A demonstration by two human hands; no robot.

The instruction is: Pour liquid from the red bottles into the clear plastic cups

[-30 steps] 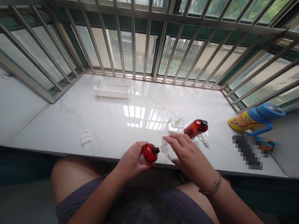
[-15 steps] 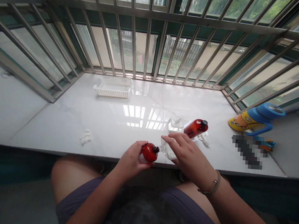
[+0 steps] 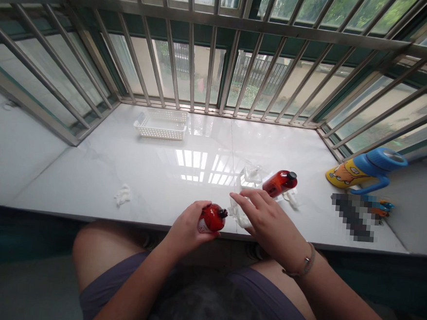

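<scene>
My left hand [image 3: 191, 225] is wrapped round a glossy red bottle [image 3: 213, 219] with a dark neck, held at the front edge of the counter and tilted to the right. My right hand [image 3: 263, 213] is closed round a clear, see-through bottle [image 3: 239, 214], mostly covered by the fingers. The clear bottle's narrow mouth points left, close to the red bottle's dark mouth; whether the two touch I cannot tell. Just beyond my right hand, a second red bottle [image 3: 277, 184] with a black cap lies slanted beside a clear square container [image 3: 252, 175].
A white perforated basket [image 3: 160, 131] stands at the back left. Crumpled white tissue [image 3: 123, 195] lies at the front left, another white scrap [image 3: 291, 199] near the second bottle. At right are a blue and yellow flask [image 3: 362, 168] and a pixelated dark item [image 3: 353, 218]. Metal bars [image 3: 210, 72] line the window.
</scene>
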